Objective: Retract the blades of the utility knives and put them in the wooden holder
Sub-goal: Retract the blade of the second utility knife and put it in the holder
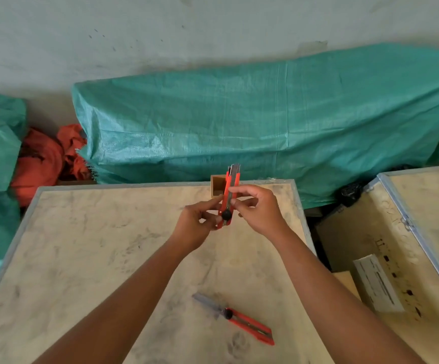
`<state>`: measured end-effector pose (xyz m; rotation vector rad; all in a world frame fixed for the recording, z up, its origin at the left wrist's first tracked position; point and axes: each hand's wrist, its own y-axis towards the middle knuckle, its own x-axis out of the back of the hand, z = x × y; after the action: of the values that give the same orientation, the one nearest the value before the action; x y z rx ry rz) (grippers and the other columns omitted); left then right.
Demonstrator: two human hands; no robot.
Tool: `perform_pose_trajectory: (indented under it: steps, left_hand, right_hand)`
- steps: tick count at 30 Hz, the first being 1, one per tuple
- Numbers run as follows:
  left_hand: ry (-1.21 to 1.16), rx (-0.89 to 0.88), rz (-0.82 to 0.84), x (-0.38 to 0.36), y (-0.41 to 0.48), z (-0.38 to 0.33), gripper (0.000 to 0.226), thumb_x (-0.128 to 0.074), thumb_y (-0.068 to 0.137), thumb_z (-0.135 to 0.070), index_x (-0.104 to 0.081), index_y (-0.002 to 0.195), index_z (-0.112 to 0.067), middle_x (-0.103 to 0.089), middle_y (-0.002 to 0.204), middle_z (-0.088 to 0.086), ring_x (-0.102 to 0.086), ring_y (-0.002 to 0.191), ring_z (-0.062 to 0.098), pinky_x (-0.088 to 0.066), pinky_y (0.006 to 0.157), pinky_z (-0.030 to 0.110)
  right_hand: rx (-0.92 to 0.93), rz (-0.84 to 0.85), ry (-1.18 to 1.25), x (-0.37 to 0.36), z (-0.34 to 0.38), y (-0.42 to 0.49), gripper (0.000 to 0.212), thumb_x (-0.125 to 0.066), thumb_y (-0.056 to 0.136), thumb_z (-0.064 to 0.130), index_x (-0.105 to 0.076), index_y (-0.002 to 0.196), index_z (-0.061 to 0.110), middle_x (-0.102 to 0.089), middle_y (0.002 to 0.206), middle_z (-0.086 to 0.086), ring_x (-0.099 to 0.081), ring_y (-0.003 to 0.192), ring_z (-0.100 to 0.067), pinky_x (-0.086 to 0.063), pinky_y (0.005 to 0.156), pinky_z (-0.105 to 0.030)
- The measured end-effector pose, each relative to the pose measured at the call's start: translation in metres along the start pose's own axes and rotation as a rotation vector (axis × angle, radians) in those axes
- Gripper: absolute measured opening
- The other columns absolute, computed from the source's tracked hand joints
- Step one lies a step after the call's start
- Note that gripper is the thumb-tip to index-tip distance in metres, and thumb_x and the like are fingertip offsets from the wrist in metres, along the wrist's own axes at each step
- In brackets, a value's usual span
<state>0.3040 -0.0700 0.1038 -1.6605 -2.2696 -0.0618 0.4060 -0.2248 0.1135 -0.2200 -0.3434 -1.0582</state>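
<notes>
Two red utility knives: one (pixel 229 199) held upright, pinched by both the left hand (pixel 200 227) and the right hand (pixel 259 210), blade tip exposed. The other (pixel 235 317) lies on the bench (pixel 108 245), blade extended. One wooden holder (pixel 217 185) stands behind.

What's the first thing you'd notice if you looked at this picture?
Probably the red utility knife held upright in the middle, gripped by the left hand and the right hand, a bit of blade poking out on top. Then a second red knife lying on the table nearer the person, blade far out. Behind, a big green tarp.
</notes>
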Motion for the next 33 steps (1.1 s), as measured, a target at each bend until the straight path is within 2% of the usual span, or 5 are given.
perform_pose_trajectory:
  steps: [2, 5, 9, 21, 33]
  left_hand:
    - [-0.014, 0.004, -0.027, 0.001, 0.032, 0.004, 0.050, -0.069, 0.087, 0.002, -0.064, 0.131, -0.020, -0.072, 0.118, 0.002, -0.073, 0.093, 0.020, -0.061, 0.081, 0.035]
    - [0.091, 0.047, -0.075, 0.002, 0.072, 0.013, 0.057, -0.078, 0.082, -0.010, -0.059, 0.135, -0.022, -0.065, 0.127, -0.007, -0.063, 0.113, 0.013, -0.051, 0.096, 0.032]
    - [0.312, 0.183, -0.023, 0.001, 0.110, 0.038, 0.089, -0.082, 0.079, -0.023, -0.032, 0.152, -0.017, -0.044, 0.153, 0.005, -0.043, 0.140, 0.023, -0.042, 0.111, 0.044]
    - [0.187, 0.203, -0.008, -0.012, 0.122, 0.064, 0.054, -0.070, 0.085, -0.004, -0.057, 0.135, -0.021, -0.071, 0.122, 0.004, -0.062, 0.122, 0.020, -0.047, 0.092, 0.027]
    - [0.175, 0.271, -0.052, -0.013, 0.104, 0.052, 0.067, -0.072, 0.086, -0.010, -0.044, 0.146, -0.020, -0.058, 0.142, 0.000, -0.057, 0.128, 0.023, -0.050, 0.101, 0.039]
  right_hand:
    - [0.047, -0.055, -0.024, -0.003, -0.009, 0.031, 0.029, -0.075, 0.088, 0.006, -0.078, 0.109, 0.026, -0.076, 0.109, 0.008, -0.073, 0.096, -0.012, -0.064, 0.081, -0.035]
    - [0.110, -0.147, -0.078, -0.013, -0.024, 0.069, 0.028, -0.074, 0.087, 0.004, -0.079, 0.109, 0.020, -0.078, 0.109, 0.003, -0.074, 0.095, -0.011, -0.063, 0.084, -0.035]
    - [0.193, -0.208, -0.190, -0.034, -0.050, 0.099, 0.025, -0.074, 0.088, 0.007, -0.079, 0.109, 0.018, -0.078, 0.106, 0.000, -0.073, 0.092, -0.014, -0.061, 0.084, -0.038]
    - [0.327, -0.197, -0.434, -0.059, -0.077, 0.097, 0.024, -0.068, 0.091, 0.005, -0.079, 0.111, 0.013, -0.074, 0.106, -0.007, -0.071, 0.092, -0.021, -0.059, 0.077, -0.028]
    - [0.286, -0.182, -0.343, -0.047, -0.071, 0.075, 0.035, -0.067, 0.086, -0.009, -0.076, 0.116, 0.007, -0.077, 0.110, -0.012, -0.072, 0.103, -0.024, -0.057, 0.095, -0.032]
